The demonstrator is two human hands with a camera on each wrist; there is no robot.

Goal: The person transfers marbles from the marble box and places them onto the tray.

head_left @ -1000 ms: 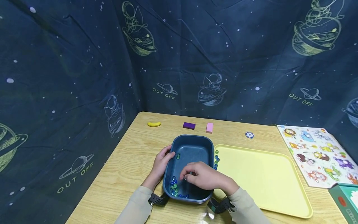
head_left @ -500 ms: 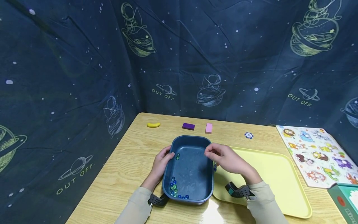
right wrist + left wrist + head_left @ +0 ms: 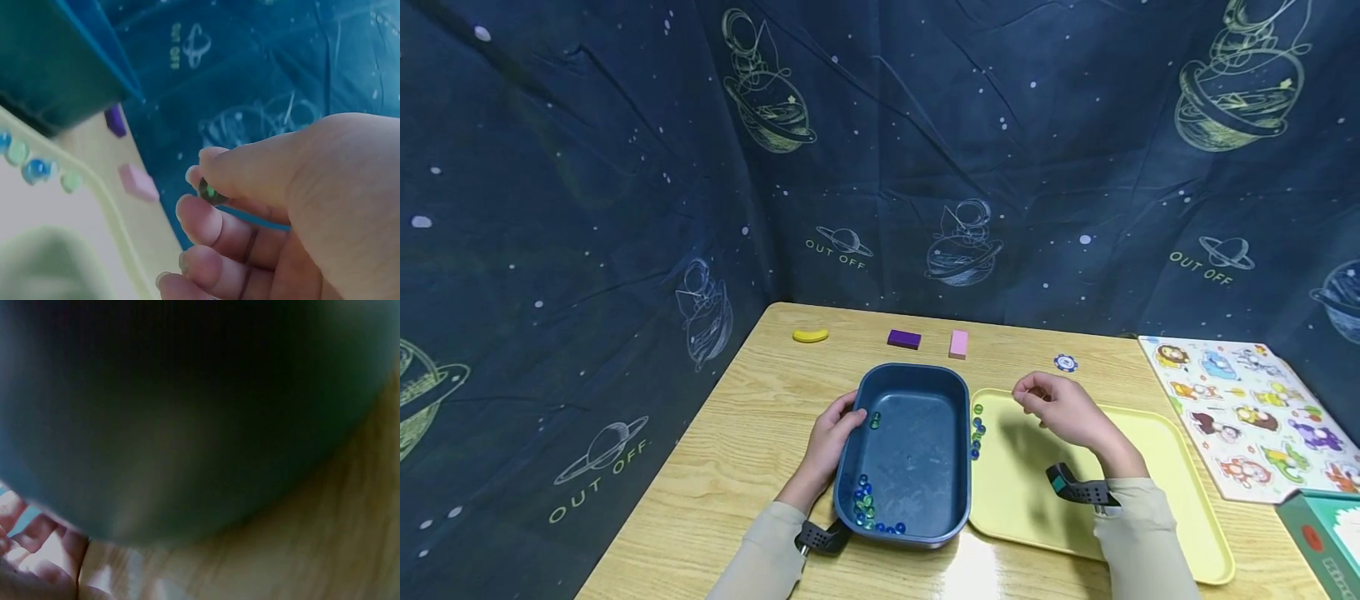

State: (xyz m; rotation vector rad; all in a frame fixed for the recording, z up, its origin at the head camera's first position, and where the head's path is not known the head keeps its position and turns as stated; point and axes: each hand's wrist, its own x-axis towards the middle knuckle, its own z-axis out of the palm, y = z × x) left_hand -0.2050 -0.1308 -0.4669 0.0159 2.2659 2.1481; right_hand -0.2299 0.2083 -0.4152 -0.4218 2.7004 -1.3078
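Note:
My left hand (image 3: 829,435) grips the left rim of a dark blue rectangular bin (image 3: 917,446), thumb over the edge. Several blue and green glass marbles (image 3: 865,502) lie in the bin's near left corner, with green marbles (image 3: 876,420) near the thumb. My right hand (image 3: 1070,410) hovers above the yellow tray (image 3: 1120,483), right of the bin. In the right wrist view it pinches a green marble (image 3: 211,192) between thumb and fingertips. A row of marbles (image 3: 977,432) lies along the tray's left edge. The left wrist view is mostly blocked by a dark blurred surface.
Along the back of the table lie a yellow toy banana (image 3: 810,336), a purple block (image 3: 904,339), a pink block (image 3: 958,344) and a poker chip (image 3: 1065,363). An animal picture board (image 3: 1247,417) and a green box (image 3: 1318,529) are at the right.
My right hand has risen out of the bin and moved right, over the yellow tray. My left hand keeps its grip on the bin, which stays in place.

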